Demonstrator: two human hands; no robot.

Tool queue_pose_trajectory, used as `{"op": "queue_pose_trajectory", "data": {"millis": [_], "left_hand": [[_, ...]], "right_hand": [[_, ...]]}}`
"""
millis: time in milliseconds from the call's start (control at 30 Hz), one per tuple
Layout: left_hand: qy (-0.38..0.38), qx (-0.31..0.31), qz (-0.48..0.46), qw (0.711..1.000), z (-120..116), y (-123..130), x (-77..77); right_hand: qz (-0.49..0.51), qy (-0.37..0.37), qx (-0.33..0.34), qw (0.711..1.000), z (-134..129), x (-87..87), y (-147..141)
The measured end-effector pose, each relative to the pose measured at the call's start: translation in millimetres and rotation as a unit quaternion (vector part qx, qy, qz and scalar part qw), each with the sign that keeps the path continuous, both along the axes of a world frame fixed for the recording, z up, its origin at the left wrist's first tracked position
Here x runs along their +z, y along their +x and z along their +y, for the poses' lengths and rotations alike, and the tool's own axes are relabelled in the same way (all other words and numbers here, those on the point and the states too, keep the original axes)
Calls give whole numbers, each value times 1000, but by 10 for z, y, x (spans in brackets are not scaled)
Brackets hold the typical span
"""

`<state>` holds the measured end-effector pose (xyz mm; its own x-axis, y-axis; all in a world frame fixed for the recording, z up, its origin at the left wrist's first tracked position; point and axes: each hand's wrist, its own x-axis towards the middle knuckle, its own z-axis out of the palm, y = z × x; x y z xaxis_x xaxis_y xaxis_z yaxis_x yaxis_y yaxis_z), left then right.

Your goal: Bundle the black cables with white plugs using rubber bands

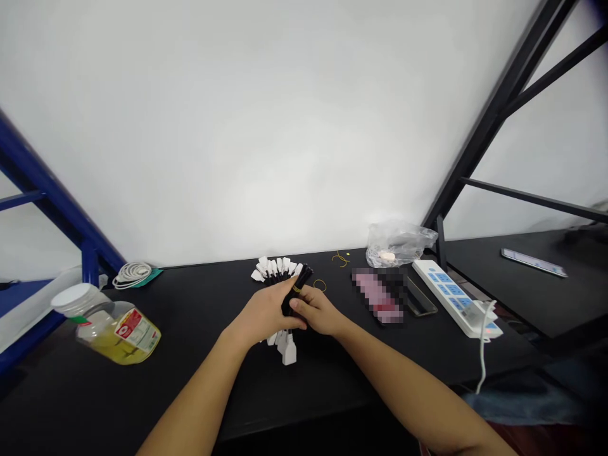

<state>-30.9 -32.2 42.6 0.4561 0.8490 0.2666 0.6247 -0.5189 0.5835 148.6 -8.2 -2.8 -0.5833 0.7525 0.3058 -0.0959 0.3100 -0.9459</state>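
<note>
At the middle of the black table, my left hand (pixel 266 311) is closed round a bundle of black cables (pixel 289 304), which has a yellow band (pixel 297 289) near its upper end. My right hand (pixel 319 310) is closed on the same bundle from the right, its thumb against the cables. White connectors (pixel 288 350) stick out below my hands. Behind them, several more white connectors (pixel 275 266) on black leads fan out on the table; whether these belong to the held bundle is hidden by my left hand.
Left: a jar with yellow liquid (pixel 126 335) and a coiled white cable (pixel 133 273). Behind my right hand lie loose yellow bands (pixel 341 258). Right: a plastic bag (pixel 401 244), a blurred pink item (pixel 377 296), a dark phone (pixel 420 297), a power strip (pixel 453 296) and another phone (pixel 534 262).
</note>
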Motion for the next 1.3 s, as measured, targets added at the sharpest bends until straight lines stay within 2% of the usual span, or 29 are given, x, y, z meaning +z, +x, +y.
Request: {"op": "queue_pose_trajectory", "data": {"millis": [67, 167, 267, 367, 467, 600, 900, 1033, 1300], "left_hand": [[-54, -14, -14, 998, -10, 10, 17], [-43, -30, -15, 999, -38, 38, 19], [-40, -27, 23, 999, -68, 35, 13], [-36, 8, 64, 997, -74, 7, -2], [-21, 38, 94, 995, -63, -3, -18], [-26, 55, 138, 989, -68, 40, -10], [-8, 64, 195, 979, -81, 127, 13], [3, 47, 192, 980, -46, 128, -23], [-1, 64, 202, 977, 5, 100, -46]], "right_hand": [[5, -18, -30, 999, 17, -28, -12], [-26, 10, -93, 995, 41, -35, 25], [-42, 46, -137, 989, 51, 21, 89], [-16, 24, -134, 991, 62, 82, 111], [26, -49, -120, 991, 87, 96, 81], [43, -148, -108, 982, 107, 87, 31], [53, -270, -82, 958, 64, 129, -19], [66, -288, -79, 952, 49, 141, -33], [36, -246, -113, 962, 30, 128, -48]]}}
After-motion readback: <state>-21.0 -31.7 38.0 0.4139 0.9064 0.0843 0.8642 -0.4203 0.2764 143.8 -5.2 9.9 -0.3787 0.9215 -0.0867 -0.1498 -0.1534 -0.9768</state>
